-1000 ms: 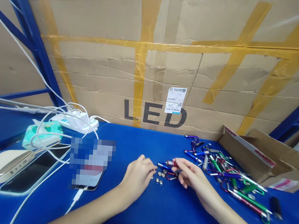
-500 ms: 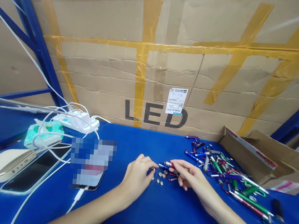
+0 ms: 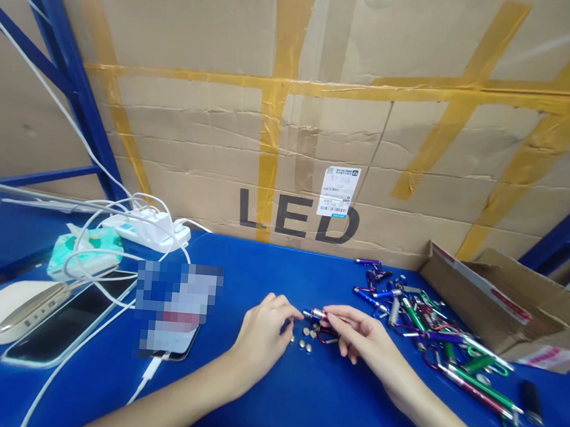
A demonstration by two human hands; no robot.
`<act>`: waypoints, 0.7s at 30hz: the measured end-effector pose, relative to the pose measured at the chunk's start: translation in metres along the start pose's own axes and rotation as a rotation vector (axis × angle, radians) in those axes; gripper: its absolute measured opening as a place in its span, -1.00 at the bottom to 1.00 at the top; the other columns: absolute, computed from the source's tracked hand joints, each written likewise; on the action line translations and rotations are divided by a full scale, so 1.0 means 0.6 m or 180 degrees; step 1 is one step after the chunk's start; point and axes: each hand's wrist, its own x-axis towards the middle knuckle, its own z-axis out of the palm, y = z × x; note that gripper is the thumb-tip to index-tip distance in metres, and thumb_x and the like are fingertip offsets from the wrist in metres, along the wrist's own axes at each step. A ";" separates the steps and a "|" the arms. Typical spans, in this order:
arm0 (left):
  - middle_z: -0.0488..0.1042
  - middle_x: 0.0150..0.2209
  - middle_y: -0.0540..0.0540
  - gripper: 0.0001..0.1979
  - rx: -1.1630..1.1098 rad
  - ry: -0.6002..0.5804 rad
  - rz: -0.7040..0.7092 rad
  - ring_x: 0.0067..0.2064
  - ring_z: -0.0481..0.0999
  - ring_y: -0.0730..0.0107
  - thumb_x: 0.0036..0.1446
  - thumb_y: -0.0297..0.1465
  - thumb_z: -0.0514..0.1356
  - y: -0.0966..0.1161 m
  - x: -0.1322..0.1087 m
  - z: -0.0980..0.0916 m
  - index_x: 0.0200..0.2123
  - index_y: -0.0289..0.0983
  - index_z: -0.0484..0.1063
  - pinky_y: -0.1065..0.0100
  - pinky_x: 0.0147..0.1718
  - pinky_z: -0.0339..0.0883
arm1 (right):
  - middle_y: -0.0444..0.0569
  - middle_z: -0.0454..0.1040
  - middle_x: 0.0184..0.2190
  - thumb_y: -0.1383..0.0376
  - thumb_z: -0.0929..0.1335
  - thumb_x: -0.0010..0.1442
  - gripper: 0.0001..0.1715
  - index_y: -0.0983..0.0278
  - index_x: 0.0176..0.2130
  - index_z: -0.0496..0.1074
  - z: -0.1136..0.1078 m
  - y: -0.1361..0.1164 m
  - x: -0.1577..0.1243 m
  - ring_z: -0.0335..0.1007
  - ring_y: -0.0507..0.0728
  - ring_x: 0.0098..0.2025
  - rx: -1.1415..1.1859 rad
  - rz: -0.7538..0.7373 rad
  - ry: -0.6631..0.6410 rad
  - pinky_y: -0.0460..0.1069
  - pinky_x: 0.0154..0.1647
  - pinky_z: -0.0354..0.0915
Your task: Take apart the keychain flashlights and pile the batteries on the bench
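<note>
My right hand (image 3: pixel 361 338) pinches a small red keychain flashlight (image 3: pixel 320 315) just above the blue table (image 3: pixel 270 396), its silver tip pointing left. My left hand (image 3: pixel 263 337) is curled, with thumb and forefinger pinched close to that tip; what they hold is too small to make out. Several small silver button cells (image 3: pixel 307 339) lie on the table between the two hands. A red carabiner clip (image 3: pixel 325 338) rests under the flashlight.
A heap of coloured keychain flashlights (image 3: pixel 434 330) lies to the right, beside an open cardboard box (image 3: pixel 500 303). A large taped "LED" carton (image 3: pixel 302 116) stands behind. Phones (image 3: pixel 59 327), a power strip (image 3: pixel 145 229), white cables and a tissue pack (image 3: pixel 82 253) lie on the left.
My left thumb and forefinger have moved slightly right toward the flashlight's tip. My right hand has stayed nearly in place, still on the flashlight.
</note>
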 end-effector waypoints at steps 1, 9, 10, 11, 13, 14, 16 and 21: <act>0.49 -0.33 0.02 -0.73 -0.0005 0.0004 0.0003 -0.25 0.40 0.33 0.04 -0.61 0.09 0.000 0.000 0.000 -0.30 -0.19 0.49 0.39 -0.33 0.28 | -0.01 0.50 -0.35 -0.02 0.40 -0.06 -0.46 0.30 -0.18 0.46 0.000 0.001 0.000 0.24 -0.07 -0.62 -0.0017 -0.0007 -0.0002 -0.17 -0.69 0.10; 0.49 -0.34 0.03 -0.73 -0.0072 0.0028 0.0042 -0.25 0.42 0.35 0.02 -0.62 0.09 -0.003 0.001 0.002 -0.30 -0.19 0.48 0.40 -0.32 0.28 | -0.04 0.51 -0.45 0.10 0.45 -0.10 -0.50 0.32 -0.17 0.45 0.005 -0.001 -0.007 0.24 -0.06 -0.60 -0.0071 -0.0097 0.0045 -0.19 -0.69 0.09; 0.49 -0.34 0.03 -0.73 -0.0085 0.0025 0.0044 -0.25 0.42 0.36 0.02 -0.62 0.09 -0.004 0.001 0.003 -0.30 -0.18 0.48 0.40 -0.30 0.28 | -0.04 0.52 -0.46 0.11 0.45 -0.11 -0.49 0.32 -0.18 0.45 0.006 -0.001 -0.008 0.25 -0.06 -0.60 -0.0076 -0.0101 0.0046 -0.19 -0.69 0.08; 0.49 -0.33 0.04 -0.73 -0.0098 0.0020 0.0045 -0.25 0.42 0.37 0.02 -0.62 0.09 -0.005 0.001 0.003 -0.30 -0.18 0.47 0.40 -0.30 0.28 | -0.04 0.52 -0.47 0.11 0.45 -0.11 -0.49 0.32 -0.18 0.45 0.006 0.000 -0.008 0.26 -0.05 -0.59 -0.0083 -0.0114 0.0043 -0.19 -0.69 0.08; 0.50 -0.34 0.05 -0.73 -0.0116 0.0006 0.0039 -0.25 0.42 0.37 0.01 -0.62 0.11 -0.005 0.001 0.002 -0.31 -0.17 0.47 0.41 -0.31 0.28 | -0.04 0.51 -0.47 0.11 0.44 -0.10 -0.50 0.32 -0.18 0.45 0.005 0.002 -0.007 0.26 -0.05 -0.58 -0.0098 -0.0158 0.0029 -0.19 -0.69 0.09; 0.50 -0.34 0.05 -0.73 -0.0122 0.0000 0.0031 -0.25 0.42 0.37 0.00 -0.62 0.11 -0.005 0.001 0.002 -0.31 -0.17 0.47 0.41 -0.31 0.28 | -0.04 0.51 -0.47 0.11 0.44 -0.08 -0.51 0.32 -0.17 0.45 0.004 0.003 -0.006 0.27 -0.04 -0.58 -0.0107 -0.0188 0.0021 -0.19 -0.68 0.09; 0.50 -0.34 0.05 -0.73 -0.0128 -0.0007 0.0010 -0.25 0.42 0.36 0.01 -0.61 0.10 -0.004 0.002 0.001 -0.31 -0.17 0.47 0.41 -0.32 0.28 | -0.04 0.50 -0.45 0.09 0.42 -0.05 -0.51 0.32 -0.15 0.45 0.002 0.007 -0.004 0.28 -0.03 -0.56 -0.0153 -0.0235 -0.0038 -0.18 -0.68 0.11; 0.50 -0.34 0.05 -0.73 -0.0132 -0.0023 -0.0065 -0.25 0.41 0.36 0.03 -0.60 0.09 0.001 0.002 -0.001 -0.30 -0.16 0.48 0.40 -0.32 0.27 | -0.11 0.40 -0.62 0.01 0.35 0.03 -0.43 0.34 -0.07 0.42 -0.002 0.014 0.002 0.24 -0.03 -0.63 -0.0330 -0.0290 -0.0153 -0.16 -0.69 0.14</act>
